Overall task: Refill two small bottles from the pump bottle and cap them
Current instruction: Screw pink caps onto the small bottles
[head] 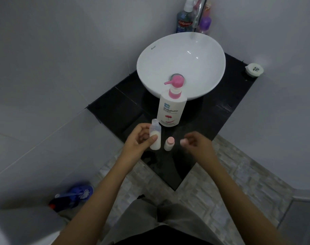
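Observation:
My left hand [139, 140] grips a small clear bottle [155, 134], uncapped and roughly half full of white liquid, held upright just above the black counter [212, 119]. Right beside it a second small bottle [168, 143] stands on the counter with its pink cap on. My right hand [194, 142] hovers to the right of that bottle and pinches a small pink cap [183, 142] in its fingertips. Behind both bottles stands the white pump bottle [171, 107] with a pink pump head, its spout pointing left.
A white basin [200, 50] sits on the counter behind the pump bottle, with a tap [198, 15] and several toiletry bottles [185, 18] behind it. A small white container [254, 69] rests at the counter's right corner. A blue toilet brush [74, 195] lies on the floor at lower left.

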The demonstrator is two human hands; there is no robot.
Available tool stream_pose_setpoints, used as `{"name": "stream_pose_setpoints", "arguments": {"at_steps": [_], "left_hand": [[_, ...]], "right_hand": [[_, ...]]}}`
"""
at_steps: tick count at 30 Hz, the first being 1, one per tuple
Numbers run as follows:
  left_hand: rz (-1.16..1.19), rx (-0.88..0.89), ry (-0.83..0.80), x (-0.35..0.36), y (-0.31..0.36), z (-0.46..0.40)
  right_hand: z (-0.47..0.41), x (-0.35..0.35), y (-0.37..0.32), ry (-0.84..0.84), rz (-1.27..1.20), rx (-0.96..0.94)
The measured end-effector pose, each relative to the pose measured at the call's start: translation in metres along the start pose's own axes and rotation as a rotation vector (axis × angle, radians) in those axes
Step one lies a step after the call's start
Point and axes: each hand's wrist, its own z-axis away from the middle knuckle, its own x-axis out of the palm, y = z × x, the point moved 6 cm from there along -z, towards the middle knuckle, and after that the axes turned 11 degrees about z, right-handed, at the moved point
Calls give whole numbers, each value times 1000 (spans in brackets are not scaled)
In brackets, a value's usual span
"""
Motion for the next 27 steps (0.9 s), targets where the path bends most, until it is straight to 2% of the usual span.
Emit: {"name": "stream_pose_setpoints", "arguments": {"at_steps": [3, 5, 15, 18, 22, 27], "left_hand": [[2, -4, -59, 11, 9, 1], [-12, -6, -111, 20, 15, 2], [-87, -5, -231, 35, 31, 11], [-105, 10, -235, 37, 33, 15], [-118, 34, -226, 40, 35, 17], [-131, 36, -223, 40, 39, 20]], "right_hand": [[15, -40, -37, 17, -382, -144], [24, -60, -59, 9, -469, -259], [42, -74, -88, -52, -178, -454], [40, -73, -82, -78, -172, -404], [39, -69, -79, 14, -11, -287], [46, -79, -83, -170, -108, -455]]}}
